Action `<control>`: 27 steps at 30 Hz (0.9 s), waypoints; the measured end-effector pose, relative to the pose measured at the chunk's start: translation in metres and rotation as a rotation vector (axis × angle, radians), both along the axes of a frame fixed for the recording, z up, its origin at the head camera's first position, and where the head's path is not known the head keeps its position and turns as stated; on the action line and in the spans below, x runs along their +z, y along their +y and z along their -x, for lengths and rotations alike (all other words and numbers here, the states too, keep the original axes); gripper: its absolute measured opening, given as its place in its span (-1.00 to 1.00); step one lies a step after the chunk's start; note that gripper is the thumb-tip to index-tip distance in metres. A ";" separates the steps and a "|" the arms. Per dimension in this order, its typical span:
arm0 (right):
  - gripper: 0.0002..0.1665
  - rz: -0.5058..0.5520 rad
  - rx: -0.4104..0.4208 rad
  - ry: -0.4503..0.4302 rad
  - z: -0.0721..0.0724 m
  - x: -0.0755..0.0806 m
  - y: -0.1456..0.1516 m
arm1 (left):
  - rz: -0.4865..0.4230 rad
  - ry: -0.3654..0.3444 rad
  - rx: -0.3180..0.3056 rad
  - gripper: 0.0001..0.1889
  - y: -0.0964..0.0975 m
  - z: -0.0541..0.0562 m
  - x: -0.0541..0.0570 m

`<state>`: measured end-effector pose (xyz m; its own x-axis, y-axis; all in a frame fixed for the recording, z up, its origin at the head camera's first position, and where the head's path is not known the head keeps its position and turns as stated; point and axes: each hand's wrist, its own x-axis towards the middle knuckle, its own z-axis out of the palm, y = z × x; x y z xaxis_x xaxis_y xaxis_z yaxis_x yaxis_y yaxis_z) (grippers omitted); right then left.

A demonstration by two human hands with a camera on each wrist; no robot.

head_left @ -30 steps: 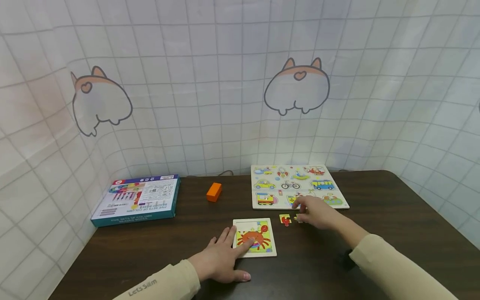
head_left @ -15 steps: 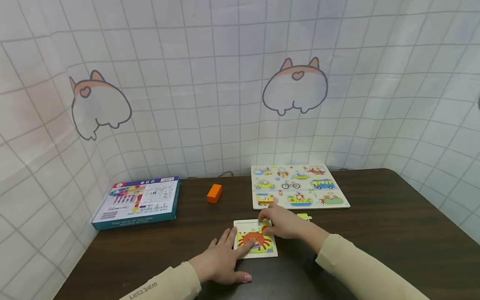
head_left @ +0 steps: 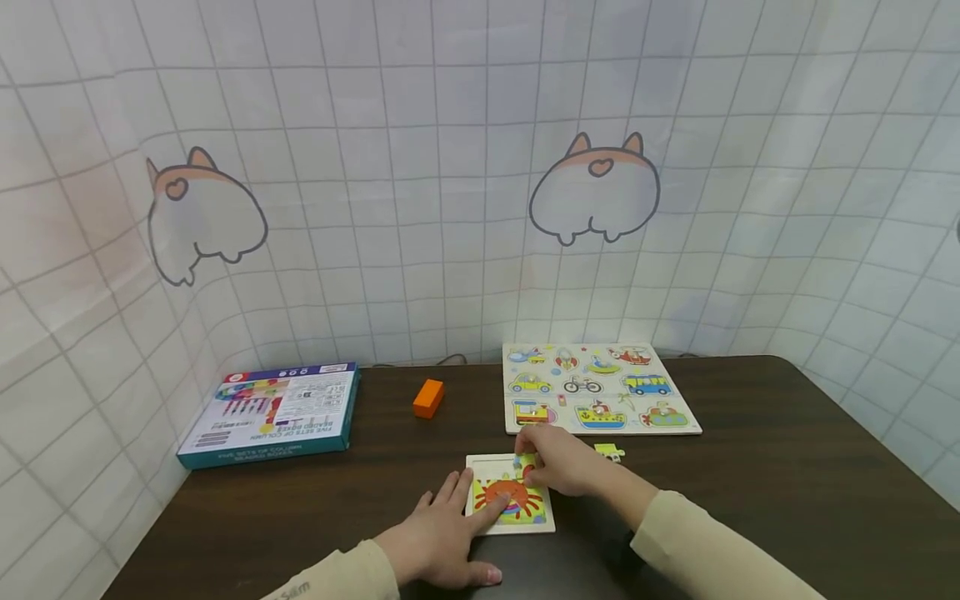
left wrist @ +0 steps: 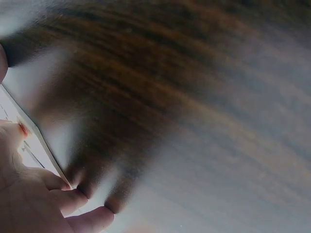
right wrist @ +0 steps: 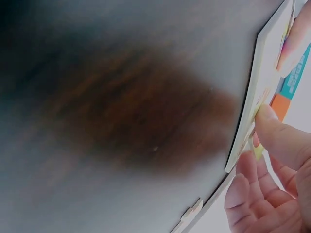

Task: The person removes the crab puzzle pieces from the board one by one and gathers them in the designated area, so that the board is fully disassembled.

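Observation:
A small square jigsaw puzzle [head_left: 510, 528] with a red crab on yellow lies in a pale wooden frame on the dark table. My left hand [head_left: 442, 533] rests spread on its left side, one fingertip on the crab. At the upper right corner, my right hand [head_left: 566, 462] pinches a yellow puzzle piece [right wrist: 258, 149] between thumb and fingers, close over the frame. Part of the piece is hidden by the fingers. The upper left of the tray shows bare wood. A loose yellow-green puzzle piece [head_left: 609, 452] lies right of the right hand.
Behind the hands lies a vehicle peg puzzle board [head_left: 600, 396], its front edge near the right hand. An orange block [head_left: 428, 399] stands left of it. Farther left is a flat teal-edged box [head_left: 270, 412]. A white grid curtain [head_left: 405, 200] hangs behind the table.
My right hand has moved left from the two loose pieces to the crab puzzle, bringing one piece along; one lies there now. My left hand has stayed on the puzzle.

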<state>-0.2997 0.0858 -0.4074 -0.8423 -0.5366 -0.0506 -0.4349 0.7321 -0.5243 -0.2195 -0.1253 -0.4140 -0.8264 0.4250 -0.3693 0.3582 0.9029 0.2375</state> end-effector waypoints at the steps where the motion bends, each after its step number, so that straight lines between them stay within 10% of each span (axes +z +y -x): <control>1: -0.68 0.008 0.003 0.005 -0.001 0.000 0.000 | -0.001 0.010 0.006 -0.12 0.001 -0.001 0.000; 15: -0.95 0.137 0.020 0.026 0.003 0.007 0.029 | -0.020 -0.012 -0.014 -0.12 0.001 -0.004 -0.001; 27: -0.92 0.066 -0.196 0.126 0.024 0.011 0.138 | -0.003 0.009 0.000 -0.13 0.002 -0.003 0.004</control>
